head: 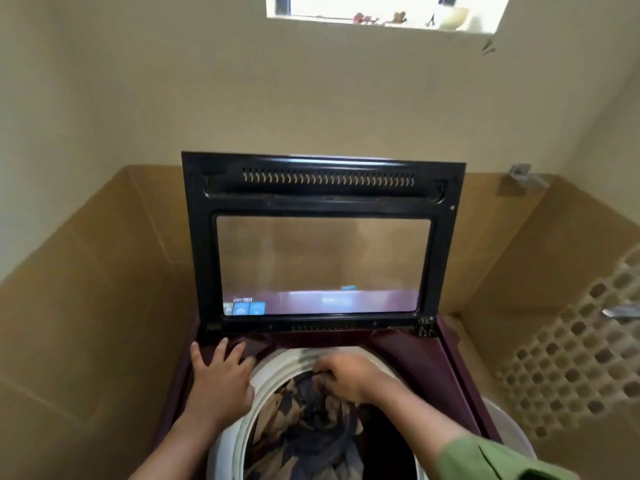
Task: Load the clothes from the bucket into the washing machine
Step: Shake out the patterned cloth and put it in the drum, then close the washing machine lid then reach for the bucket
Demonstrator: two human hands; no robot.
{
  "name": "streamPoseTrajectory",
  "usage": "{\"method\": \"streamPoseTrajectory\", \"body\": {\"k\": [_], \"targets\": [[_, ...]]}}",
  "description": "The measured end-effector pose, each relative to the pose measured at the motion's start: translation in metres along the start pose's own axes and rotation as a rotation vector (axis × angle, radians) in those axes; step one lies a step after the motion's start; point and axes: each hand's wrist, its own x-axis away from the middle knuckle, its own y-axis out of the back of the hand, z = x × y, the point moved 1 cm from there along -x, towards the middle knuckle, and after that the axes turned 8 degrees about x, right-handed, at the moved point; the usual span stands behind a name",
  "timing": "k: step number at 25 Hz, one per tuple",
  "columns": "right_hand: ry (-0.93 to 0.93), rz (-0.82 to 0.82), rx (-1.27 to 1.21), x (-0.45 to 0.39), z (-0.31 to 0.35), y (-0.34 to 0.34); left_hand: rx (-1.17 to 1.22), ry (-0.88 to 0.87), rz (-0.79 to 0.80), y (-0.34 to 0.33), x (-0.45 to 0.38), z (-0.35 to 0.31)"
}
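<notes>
Nearest, the maroon top-loading washing machine stands with its black-framed glass lid raised upright. Dark grey and tan patterned clothes fill its white drum. Left hand rests flat, fingers released, on the machine's rim. Right hand has its grip clenched on the clothes.

We are looking at a home laundry corner, likely a wash area or utility nook. A maroon top-loading washing machine is standing against the wall with its glass-panelled lid propped upright. Tan wall tiles are running around the lower walls, with plain cream paint above. A small window ledge overhead is holding household odds and ends, and a perforated white laundry basket is sitting at right.
</notes>
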Motion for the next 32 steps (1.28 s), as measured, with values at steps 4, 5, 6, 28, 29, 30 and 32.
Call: {"method": "streamPoseTrajectory", "body": {"k": [4, 5, 6, 28, 29, 30, 32], "targets": [[0.039, -0.332, -0.001, -0.004, 0.007, 0.106, 0.280, -0.144, -0.378, 0.100, -0.059, -0.023], [0.040, -0.464, 0.025, -0.003, 0.006, 0.136, 0.322, -0.223, -0.443, 0.130, -0.075, -0.029], [0.036, -0.620, 0.053, -0.002, 0.006, 0.163, 0.336, -0.288, -0.522, 0.156, -0.090, -0.035], [-0.385, -0.551, 0.135, 0.004, -0.016, 0.259, 0.053, 0.069, -0.458, 0.223, -0.164, -0.059], [-0.380, -0.555, 0.138, 0.008, -0.014, 0.258, 0.052, 0.075, -0.459, 0.223, -0.161, -0.060], [-0.374, -0.558, 0.142, 0.012, -0.013, 0.257, 0.050, 0.083, -0.461, 0.224, -0.157, -0.062], [-0.365, -0.553, 0.148, 0.021, -0.011, 0.255, 0.050, 0.100, -0.465, 0.225, -0.148, -0.068]]}}
